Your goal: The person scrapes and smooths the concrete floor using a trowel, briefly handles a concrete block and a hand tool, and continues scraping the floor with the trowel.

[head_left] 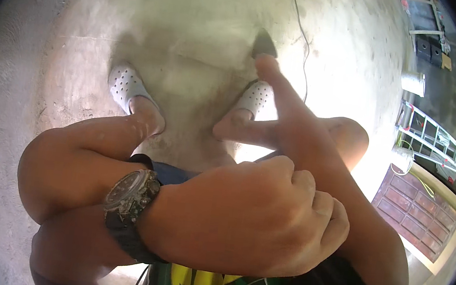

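Observation:
My left hand (256, 213) is closed across the lower middle, with a black watch (130, 199) on its wrist; whether its curled fingers hold anything is hidden. My right arm stretches forward to my right hand (265, 68), small and foreshortened above my right foot. A dark patch (263, 43) lies just past its fingertips; I cannot make out whether it is a shadow or an object. My feet are in white perforated clogs (125, 85) on the concrete floor (168, 23). Patterned dark, yellow and green fabric (195, 282) shows below my left hand.
A thin cable (306, 50) runs over the floor beyond my right foot. Along the right stand aluminium ladders (431, 137), pale buckets (413, 83), dark boxes (429, 52) and a brown panelled door (416, 212). A rough grey surface (3, 89) borders the left.

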